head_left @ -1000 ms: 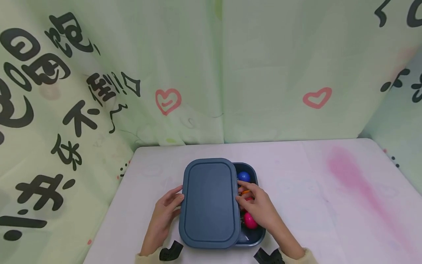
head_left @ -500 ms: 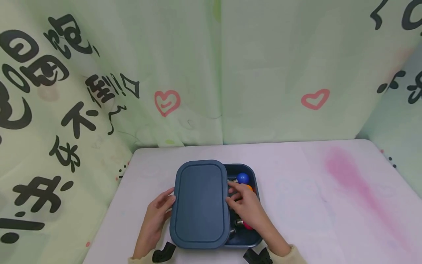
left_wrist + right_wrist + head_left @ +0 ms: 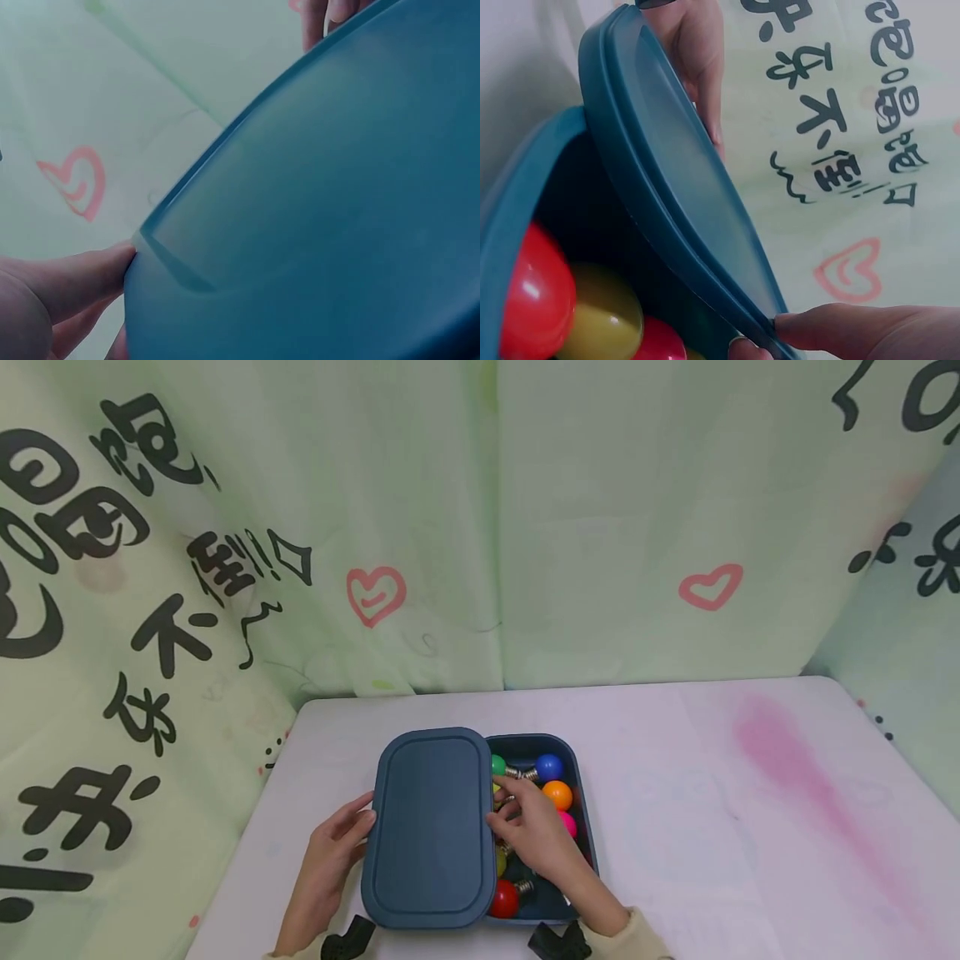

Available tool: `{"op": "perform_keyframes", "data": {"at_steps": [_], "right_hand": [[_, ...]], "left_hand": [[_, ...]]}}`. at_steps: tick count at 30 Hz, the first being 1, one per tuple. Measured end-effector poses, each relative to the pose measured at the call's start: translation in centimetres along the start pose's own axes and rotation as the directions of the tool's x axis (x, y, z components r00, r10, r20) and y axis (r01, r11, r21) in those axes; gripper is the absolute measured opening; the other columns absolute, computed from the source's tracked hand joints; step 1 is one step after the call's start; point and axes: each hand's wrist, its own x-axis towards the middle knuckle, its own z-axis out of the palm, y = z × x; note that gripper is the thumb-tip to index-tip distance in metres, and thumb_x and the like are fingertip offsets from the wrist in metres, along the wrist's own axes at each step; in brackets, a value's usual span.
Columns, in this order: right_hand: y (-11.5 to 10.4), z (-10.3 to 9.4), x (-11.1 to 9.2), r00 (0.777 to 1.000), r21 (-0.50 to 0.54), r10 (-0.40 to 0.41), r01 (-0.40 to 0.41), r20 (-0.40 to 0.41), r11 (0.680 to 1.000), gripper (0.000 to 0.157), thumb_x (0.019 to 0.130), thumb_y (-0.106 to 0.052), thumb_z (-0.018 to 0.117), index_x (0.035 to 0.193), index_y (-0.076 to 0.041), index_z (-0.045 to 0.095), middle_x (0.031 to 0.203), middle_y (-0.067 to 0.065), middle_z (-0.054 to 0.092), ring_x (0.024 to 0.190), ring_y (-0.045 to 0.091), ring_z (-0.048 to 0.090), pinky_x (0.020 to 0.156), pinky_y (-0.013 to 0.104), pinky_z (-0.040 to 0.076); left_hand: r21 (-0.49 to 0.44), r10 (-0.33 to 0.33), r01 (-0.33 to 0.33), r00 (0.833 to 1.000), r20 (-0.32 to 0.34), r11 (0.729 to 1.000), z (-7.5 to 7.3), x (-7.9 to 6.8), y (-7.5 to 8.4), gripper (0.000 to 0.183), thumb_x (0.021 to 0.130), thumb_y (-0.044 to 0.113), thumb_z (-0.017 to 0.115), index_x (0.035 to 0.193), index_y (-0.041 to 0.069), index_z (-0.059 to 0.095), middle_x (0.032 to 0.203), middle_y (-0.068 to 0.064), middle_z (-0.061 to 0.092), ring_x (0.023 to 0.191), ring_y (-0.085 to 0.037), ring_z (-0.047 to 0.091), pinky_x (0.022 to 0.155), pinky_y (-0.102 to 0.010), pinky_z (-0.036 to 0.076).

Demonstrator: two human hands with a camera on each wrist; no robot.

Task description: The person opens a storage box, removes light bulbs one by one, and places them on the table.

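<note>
A dark blue lid [image 3: 431,828] lies raised and shifted left over a matching blue box [image 3: 546,906]. My left hand [image 3: 326,856] grips the lid's left edge, its fingertips at the rim in the left wrist view. With thumb and fingers, my right hand [image 3: 538,833] pinches the lid's right edge, reaching over the uncovered part of the box. Inside are several coloured bulbs with metal screw bases, among them a blue bulb [image 3: 549,767], an orange bulb [image 3: 557,795] and a red bulb [image 3: 504,900]. The lid hides the box's left part.
The box stands near the front of a white table [image 3: 675,827] with a pink smear on its right side. A pale green curtain [image 3: 600,527] with black writing and pink hearts surrounds the table's back and sides.
Both hands have moved the lid leftward, uncovering more of the box. Green, yellow and red bulbs have come into sight.
</note>
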Motion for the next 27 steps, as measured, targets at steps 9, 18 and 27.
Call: {"op": "perform_keyframes", "data": {"at_steps": [9,18,27], "right_hand": [[-0.4,0.9,0.4,0.999,-0.006,-0.026,0.026,0.032,1.0,0.049,0.089,-0.003,0.07,0.135,0.006,0.054,0.109,0.018,0.059,0.082,0.016,0.063,0.07,0.023,0.058],[-0.9,1.9,0.7,0.998,-0.02,-0.033,0.034,0.053,0.999,0.051,0.089,-0.002,0.07,0.135,0.01,0.052,0.11,0.019,0.058,0.083,0.015,0.062,0.071,0.022,0.057],[-1.7,3.3,0.9,0.997,-0.034,-0.032,0.034,0.067,0.999,0.054,0.088,-0.001,0.071,0.136,0.013,0.05,0.11,0.018,0.057,0.083,0.016,0.058,0.071,0.021,0.056]], "left_hand": [[0.041,-0.014,0.014,1.0,-0.006,0.999,-1.1,0.1,0.3,0.063,0.089,0.04,0.072,0.143,0.013,0.054,0.115,-0.001,0.066,0.097,-0.012,0.065,0.086,-0.027,0.053],[0.076,-0.007,0.009,1.0,-0.017,0.997,-2.3,0.5,0.4,0.062,0.09,0.04,0.072,0.142,0.013,0.054,0.112,0.001,0.065,0.095,-0.012,0.065,0.085,-0.027,0.053],[0.101,-0.017,0.019,1.0,-0.023,0.995,-3.7,0.5,0.5,0.064,0.09,0.04,0.072,0.144,0.013,0.052,0.115,0.002,0.065,0.095,-0.009,0.066,0.084,-0.025,0.053]]}}
